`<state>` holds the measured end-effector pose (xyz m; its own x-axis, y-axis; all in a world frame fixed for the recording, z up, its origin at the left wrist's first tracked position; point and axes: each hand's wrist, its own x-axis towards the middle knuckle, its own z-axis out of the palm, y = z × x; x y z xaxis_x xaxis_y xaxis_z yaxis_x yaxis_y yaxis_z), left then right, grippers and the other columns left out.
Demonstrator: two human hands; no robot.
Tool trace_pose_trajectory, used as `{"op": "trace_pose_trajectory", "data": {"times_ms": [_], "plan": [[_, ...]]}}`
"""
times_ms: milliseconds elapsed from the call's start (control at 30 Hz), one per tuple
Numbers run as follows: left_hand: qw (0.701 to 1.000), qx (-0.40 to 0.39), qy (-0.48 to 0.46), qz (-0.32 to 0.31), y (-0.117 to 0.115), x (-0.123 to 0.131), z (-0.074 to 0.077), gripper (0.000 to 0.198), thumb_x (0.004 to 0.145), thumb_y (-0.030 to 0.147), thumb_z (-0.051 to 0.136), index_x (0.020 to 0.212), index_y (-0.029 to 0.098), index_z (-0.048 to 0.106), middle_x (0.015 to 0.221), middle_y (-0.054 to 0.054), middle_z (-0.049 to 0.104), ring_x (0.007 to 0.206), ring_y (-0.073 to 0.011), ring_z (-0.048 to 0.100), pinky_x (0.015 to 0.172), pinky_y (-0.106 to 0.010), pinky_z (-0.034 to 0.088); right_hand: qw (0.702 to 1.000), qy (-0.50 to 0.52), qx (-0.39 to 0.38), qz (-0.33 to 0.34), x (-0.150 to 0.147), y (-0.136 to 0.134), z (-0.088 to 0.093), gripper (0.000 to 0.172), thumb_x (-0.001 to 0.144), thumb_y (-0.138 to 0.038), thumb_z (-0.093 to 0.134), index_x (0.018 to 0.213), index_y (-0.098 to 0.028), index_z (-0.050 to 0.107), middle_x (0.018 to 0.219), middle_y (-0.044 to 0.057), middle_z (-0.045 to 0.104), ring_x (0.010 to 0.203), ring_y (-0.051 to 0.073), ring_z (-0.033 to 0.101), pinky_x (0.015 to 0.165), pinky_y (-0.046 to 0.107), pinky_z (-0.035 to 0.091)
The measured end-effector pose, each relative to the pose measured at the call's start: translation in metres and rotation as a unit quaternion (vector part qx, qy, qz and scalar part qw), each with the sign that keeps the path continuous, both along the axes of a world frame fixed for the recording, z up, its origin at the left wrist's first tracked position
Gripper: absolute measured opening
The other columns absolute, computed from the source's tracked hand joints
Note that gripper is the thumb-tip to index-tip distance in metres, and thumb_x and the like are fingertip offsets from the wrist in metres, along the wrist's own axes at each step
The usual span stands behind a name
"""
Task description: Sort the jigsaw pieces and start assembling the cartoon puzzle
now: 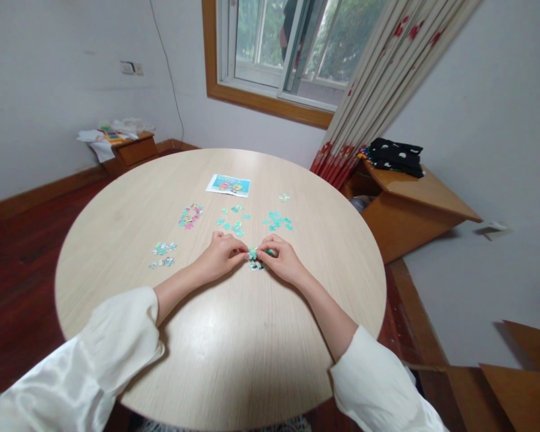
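Both hands meet over a small cluster of joined puzzle pieces (256, 264) near the middle of the round table (216, 336). My left hand (222, 255) pinches the cluster's left edge, thumb and forefinger together. On the other side, my right hand (282, 258) has thumb and fingers closed on the cluster's upper right. Fingertips hide part of the pieces. Beyond the hands lie loose teal pieces (278, 221) and green-teal pieces (237, 228). Pink and yellow pieces (190, 216) form a group farther left, with pale blue and white pieces (164, 248) nearer the left forearm.
A picture card (228, 185) with cartoon figures lies toward the table's far side. A few pale pieces (284, 197) are right of it. Behind the table stand a wooden stool (137, 150) at left and a tilted wooden cabinet (409, 210) with black cloth (396, 157) at right.
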<state>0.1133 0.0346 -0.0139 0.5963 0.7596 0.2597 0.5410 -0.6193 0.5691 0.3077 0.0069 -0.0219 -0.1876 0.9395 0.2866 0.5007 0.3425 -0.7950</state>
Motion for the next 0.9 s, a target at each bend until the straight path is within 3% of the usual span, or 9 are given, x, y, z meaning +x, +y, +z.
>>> {"op": "trace_pose_trajectory", "data": {"times_ms": [333, 667, 900], "plan": [[1.000, -0.012, -0.009, -0.011, -0.001, 0.001, 0.000, 0.019, 0.087, 0.034, 0.058, 0.080, 0.022, 0.071, 0.076, 0.000, 0.072, 0.076, -0.0174, 0.060, 0.082, -0.037, 0.030, 1.000, 0.010, -0.004, 0.011, -0.002, -0.001, 0.001, 0.011, 0.080, -0.017, 0.062, 0.072, -0.019, 0.070, 0.080, 0.001, 0.056, 0.079, 0.013, 0.057, 0.078, 0.028, 0.044], [0.996, -0.042, -0.074, 0.007, 0.002, 0.000, -0.003, 0.009, 0.081, 0.021, 0.062, 0.078, 0.017, 0.070, 0.072, -0.002, 0.070, 0.067, -0.0142, 0.059, 0.074, -0.031, 0.041, 1.000, 0.022, 0.004, 0.015, -0.002, 0.000, -0.002, 0.011, 0.081, -0.023, 0.063, 0.075, -0.019, 0.071, 0.081, 0.002, 0.057, 0.081, 0.013, 0.057, 0.078, 0.028, 0.044], [0.987, -0.073, -0.128, 0.067, 0.009, -0.004, -0.007, 0.009, 0.078, 0.018, 0.058, 0.073, 0.015, 0.066, 0.073, -0.004, 0.069, 0.068, -0.0145, 0.059, 0.070, -0.028, 0.045, 0.996, -0.002, 0.046, -0.077, 0.013, 0.008, -0.004, 0.016, 0.082, -0.021, 0.058, 0.076, -0.019, 0.072, 0.083, 0.005, 0.060, 0.085, 0.017, 0.058, 0.081, 0.032, 0.044]]}}
